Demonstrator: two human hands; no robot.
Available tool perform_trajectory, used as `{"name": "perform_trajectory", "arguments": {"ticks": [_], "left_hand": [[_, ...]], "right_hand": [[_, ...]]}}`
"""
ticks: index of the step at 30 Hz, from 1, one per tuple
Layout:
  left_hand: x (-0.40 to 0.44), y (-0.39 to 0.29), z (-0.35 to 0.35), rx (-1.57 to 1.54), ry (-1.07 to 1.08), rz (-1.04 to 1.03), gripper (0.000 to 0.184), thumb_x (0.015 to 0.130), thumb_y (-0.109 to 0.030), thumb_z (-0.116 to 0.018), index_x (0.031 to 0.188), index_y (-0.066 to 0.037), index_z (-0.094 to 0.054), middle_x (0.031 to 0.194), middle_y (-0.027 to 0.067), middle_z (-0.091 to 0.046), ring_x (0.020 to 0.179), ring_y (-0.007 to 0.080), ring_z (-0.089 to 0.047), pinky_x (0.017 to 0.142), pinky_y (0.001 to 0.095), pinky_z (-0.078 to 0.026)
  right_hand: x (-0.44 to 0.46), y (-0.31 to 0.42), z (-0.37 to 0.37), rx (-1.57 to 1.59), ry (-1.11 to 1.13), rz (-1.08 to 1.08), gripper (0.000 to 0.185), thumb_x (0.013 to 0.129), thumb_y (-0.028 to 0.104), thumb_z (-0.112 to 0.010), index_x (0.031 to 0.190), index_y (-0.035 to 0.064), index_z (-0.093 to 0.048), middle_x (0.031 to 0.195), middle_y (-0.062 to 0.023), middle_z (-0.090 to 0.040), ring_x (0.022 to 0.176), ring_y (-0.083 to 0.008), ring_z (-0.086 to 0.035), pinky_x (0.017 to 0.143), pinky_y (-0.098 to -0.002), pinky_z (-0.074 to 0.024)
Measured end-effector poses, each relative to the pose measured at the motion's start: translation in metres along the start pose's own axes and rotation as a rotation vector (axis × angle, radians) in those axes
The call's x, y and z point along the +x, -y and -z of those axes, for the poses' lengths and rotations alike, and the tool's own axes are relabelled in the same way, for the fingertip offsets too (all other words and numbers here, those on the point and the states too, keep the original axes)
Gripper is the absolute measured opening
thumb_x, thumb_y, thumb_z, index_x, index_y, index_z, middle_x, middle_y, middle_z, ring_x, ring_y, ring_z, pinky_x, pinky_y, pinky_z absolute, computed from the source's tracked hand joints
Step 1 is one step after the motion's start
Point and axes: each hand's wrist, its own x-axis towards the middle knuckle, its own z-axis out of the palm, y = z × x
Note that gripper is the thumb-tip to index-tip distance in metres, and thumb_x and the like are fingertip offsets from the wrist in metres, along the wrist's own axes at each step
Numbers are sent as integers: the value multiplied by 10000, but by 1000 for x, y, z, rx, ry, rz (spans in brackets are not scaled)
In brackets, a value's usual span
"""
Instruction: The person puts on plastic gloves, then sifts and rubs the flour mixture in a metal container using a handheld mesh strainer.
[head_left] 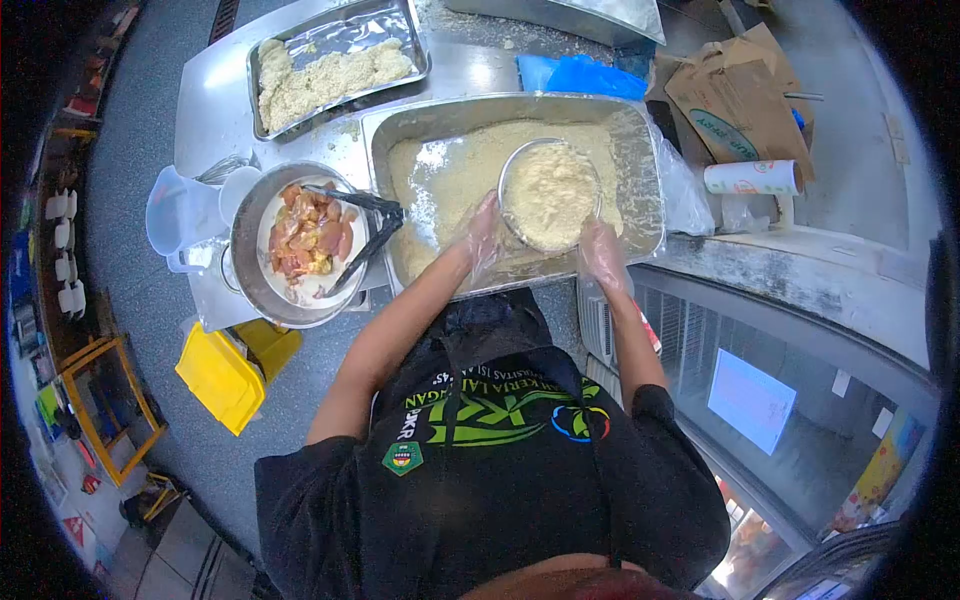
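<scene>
A round metal vessel (545, 140) filled with pale, clumped flour (550, 190) is held by its rim between 2 hands in clear plastic gloves. Its near-left side is gripped by the left hand (482, 232) and its near-right side by the right hand (602, 255); the exact closure of the fingertips cannot be told. Both forearms are stretched forward, and the hands are set a vessel's width apart, over the near part of a large rectangular tray (645, 190). The tray's bottom is covered by more flour (470, 160), with shiny patches left bare.

To the left of the left hand, a metal pot (252, 245) is filled with cut meat pieces (310, 235) in whitish liquid, with black tongs (385, 207) laid across them. Beyond the left hand, farther forward, a smaller tray (350, 35) is partly filled with coated pieces (330, 85). Past the pot, a clear plastic jug (180, 215) is seen. Ahead of the right hand, blue plastic (580, 75) is placed just beyond the large tray.
</scene>
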Motion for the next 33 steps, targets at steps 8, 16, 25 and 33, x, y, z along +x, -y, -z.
{"name": "perform_trajectory", "arguments": {"ticks": [8, 16, 25, 33], "left_hand": [[12, 9, 16, 11, 6, 35, 562, 808, -474, -301, 1163, -44, -374, 1074, 163, -480, 938, 278, -517, 738, 459, -460], [21, 14, 22, -54, 67, 45, 542, 810, -461, -291, 1142, -45, -395, 1039, 173, -501, 935, 297, -516, 746, 473, -460], [3, 1, 3, -39, -101, 89, 488, 818, -453, -284, 1026, -61, -486, 868, 126, -575, 811, 276, -557, 750, 430, -448], [5, -2, 10, 51, -73, 116, 522, 818, -436, -310, 1133, -33, -415, 1017, 142, -528, 911, 251, -530, 738, 399, -455]], "right_hand": [[6, -8, -13, -150, -42, 230, 299, 785, 186, -383, 620, -40, -487, 513, -200, -462, 474, -261, -499, 470, -409, -346], [-2, 13, -1, -69, -74, 177, 419, 828, 290, -368, 628, -56, -493, 526, -241, -464, 490, -299, -509, 464, -418, -335], [5, 8, 10, -81, -39, 29, 212, 772, 139, -418, 768, -38, -534, 612, -230, -515, 580, -348, -533, 516, -418, -390], [13, -7, 11, -131, -47, -48, 327, 826, 237, -355, 782, -50, -504, 607, -234, -499, 555, -352, -508, 510, -424, -347]]}}
